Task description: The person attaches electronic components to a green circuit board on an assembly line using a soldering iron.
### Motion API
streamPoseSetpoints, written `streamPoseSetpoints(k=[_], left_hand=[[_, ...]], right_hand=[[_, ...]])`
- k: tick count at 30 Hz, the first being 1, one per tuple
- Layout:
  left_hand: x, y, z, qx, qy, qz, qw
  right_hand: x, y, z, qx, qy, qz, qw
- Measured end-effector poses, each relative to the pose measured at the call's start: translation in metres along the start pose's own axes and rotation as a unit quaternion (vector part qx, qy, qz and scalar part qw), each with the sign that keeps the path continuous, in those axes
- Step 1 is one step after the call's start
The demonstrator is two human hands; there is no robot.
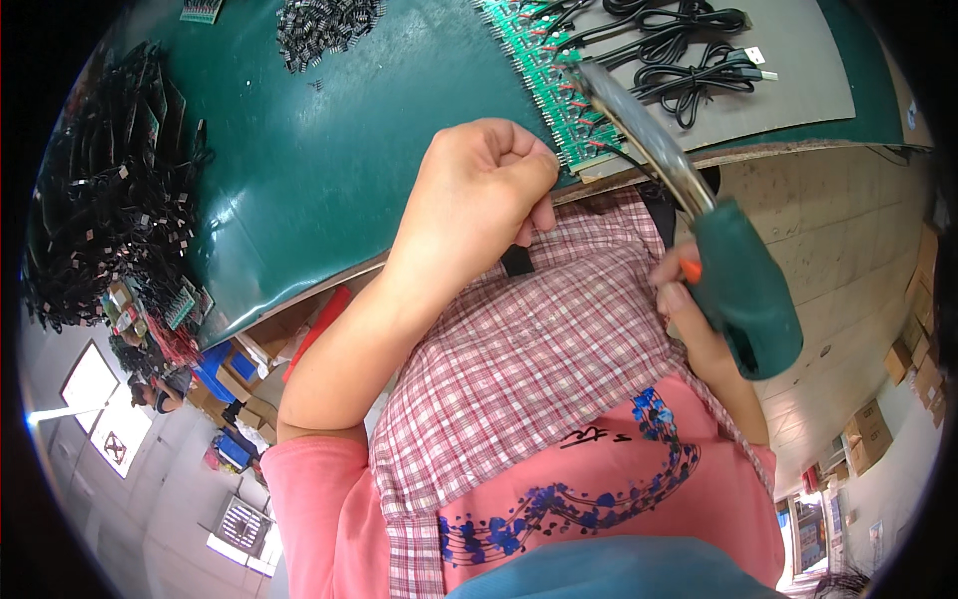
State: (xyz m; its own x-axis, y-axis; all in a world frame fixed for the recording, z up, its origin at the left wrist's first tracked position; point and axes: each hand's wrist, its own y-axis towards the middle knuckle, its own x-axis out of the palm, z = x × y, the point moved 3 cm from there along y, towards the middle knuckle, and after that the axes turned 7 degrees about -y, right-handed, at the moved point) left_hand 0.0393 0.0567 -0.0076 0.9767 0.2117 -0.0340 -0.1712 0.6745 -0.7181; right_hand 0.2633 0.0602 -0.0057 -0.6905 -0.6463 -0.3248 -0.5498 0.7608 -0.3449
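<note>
My right hand [680, 279] is wrapped round the handle of a soldering gun [750, 290] with a green body and an orange trigger. Its long metal barrel points up and left, the tip over a row of green circuit boards [559, 100]. Short red and black wires rise from the boards, which lie at the table's front edge. Just left of the row's near end, my left hand [489, 185] is closed with its fingers curled under. What those fingers hold, if anything, is hidden. Several coiled black USB cables [689, 85] run from the boards over a grey sheet [798, 95].
On the green tabletop [299, 170], a heap of small black parts [324, 30] lies toward the back. Masses of black cables with boards [120, 200] crowd the left end. Below the table are boxes [249, 399]; cartons [866, 439] stand on the floor at right.
</note>
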Motion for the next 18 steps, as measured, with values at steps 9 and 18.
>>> streamPoseSetpoints(k=[9, 18], left_hand=[[0.001, 0.001, -0.001, -0.002, -0.053, -0.005, 0.999], [0.005, 0.002, -0.001, 0.008, -0.007, 0.008, 1.000]], right_hand=[[-0.014, -0.031, 0.015, -0.065, -0.164, -0.034, 0.984], [-0.012, -0.037, 0.027, -0.042, -0.144, -0.050, 0.987]])
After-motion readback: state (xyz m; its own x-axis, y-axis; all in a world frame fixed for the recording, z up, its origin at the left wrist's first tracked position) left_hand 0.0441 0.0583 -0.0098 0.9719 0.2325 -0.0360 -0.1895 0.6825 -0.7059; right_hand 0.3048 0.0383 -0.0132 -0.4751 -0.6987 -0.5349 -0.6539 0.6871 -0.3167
